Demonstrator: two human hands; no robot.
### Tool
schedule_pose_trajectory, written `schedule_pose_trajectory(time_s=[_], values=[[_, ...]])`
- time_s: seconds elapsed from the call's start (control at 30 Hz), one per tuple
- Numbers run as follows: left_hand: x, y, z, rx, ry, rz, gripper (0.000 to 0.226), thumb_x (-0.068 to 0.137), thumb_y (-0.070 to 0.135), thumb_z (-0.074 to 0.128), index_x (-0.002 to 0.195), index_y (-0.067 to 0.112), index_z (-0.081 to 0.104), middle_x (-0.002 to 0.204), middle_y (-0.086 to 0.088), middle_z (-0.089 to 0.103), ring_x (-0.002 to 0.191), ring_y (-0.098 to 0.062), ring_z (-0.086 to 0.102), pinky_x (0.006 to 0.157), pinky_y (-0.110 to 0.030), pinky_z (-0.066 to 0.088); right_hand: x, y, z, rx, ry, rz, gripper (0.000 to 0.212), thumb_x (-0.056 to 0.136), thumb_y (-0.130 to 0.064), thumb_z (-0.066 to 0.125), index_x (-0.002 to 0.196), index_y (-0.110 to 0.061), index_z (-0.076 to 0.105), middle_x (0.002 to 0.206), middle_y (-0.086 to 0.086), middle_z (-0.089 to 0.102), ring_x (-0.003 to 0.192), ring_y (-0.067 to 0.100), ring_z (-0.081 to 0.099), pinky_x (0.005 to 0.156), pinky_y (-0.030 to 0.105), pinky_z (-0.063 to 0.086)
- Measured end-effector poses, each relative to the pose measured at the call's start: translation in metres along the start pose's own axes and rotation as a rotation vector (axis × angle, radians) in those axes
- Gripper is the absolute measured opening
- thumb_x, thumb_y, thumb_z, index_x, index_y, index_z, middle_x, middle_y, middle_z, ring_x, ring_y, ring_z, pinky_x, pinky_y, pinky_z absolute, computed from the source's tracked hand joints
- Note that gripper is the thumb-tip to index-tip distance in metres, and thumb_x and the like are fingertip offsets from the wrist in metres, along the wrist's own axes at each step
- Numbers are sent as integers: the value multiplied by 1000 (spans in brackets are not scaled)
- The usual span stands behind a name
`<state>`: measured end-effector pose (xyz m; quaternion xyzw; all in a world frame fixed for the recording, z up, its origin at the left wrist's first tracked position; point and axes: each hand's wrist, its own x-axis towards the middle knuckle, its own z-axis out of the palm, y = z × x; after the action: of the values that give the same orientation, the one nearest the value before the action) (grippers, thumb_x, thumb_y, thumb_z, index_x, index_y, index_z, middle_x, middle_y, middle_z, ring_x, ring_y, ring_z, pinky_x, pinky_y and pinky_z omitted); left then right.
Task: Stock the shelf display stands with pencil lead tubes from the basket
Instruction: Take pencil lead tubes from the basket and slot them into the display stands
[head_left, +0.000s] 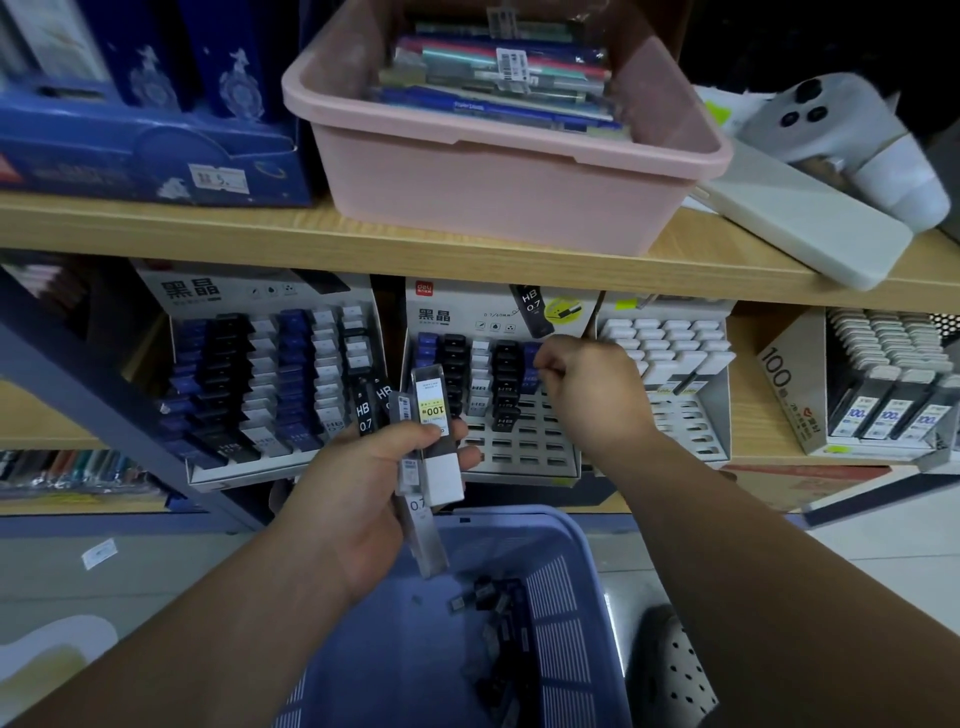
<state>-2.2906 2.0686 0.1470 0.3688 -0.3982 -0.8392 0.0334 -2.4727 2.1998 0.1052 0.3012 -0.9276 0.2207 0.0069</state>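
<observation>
My left hand (363, 499) grips a fan of several pencil lead tubes (434, 431), black and clear ones with white caps, above the blue basket (571, 597). More loose tubes (498, 613) lie in the basket's bottom. My right hand (587, 387) is curled at the middle display stand (519, 457), pinching a blue tube (530, 371) in its right-hand column. That stand's lower slots are vacant. The left display stand (270, 374) is packed with blue, black and white tubes.
A white-tube display stand (670, 364) and a box of larger tubes (883, 395) sit to the right. On the wooden shelf (208, 223) above rest a pink tub (493, 182) of pens, blue boxes (135, 150) and a phone on a grey case (810, 228).
</observation>
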Motion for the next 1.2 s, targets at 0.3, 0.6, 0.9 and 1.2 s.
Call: schedule_pose_trajectory(time_s=[0.3,0.6,0.9,1.2], values=[[-9,-6,23,45,-92,-50,27,86,0,65,114,0,67,95,-17,76,81,-29,76,53,-31,59,-29,-33,-46,792,-266,206,11,93,-31,70,94,-20,73,77,6,69,62,15,63,50,22,45],[-21,-35,58,182,-145,-31,41,88,4,65,128,-2,58,95,-21,75,80,-36,75,56,-34,58,-69,-1,-88,1010,-371,371,4,90,-6,71,94,-7,69,72,7,71,56,14,63,50,22,51],[-31,-60,72,111,-60,1,30,91,0,64,120,-5,60,88,-19,75,62,-23,71,47,-27,53,-108,53,-125,1088,-401,394,19,83,7,72,84,-8,60,71,9,66,63,20,68,58,27,58],[-35,-82,91,284,-145,-3,23,89,3,66,110,-7,63,81,-20,71,45,-17,43,43,-25,33,-130,61,-115,895,-698,92,62,85,-2,75,137,-29,56,86,8,65,73,23,60,70,44,46]])
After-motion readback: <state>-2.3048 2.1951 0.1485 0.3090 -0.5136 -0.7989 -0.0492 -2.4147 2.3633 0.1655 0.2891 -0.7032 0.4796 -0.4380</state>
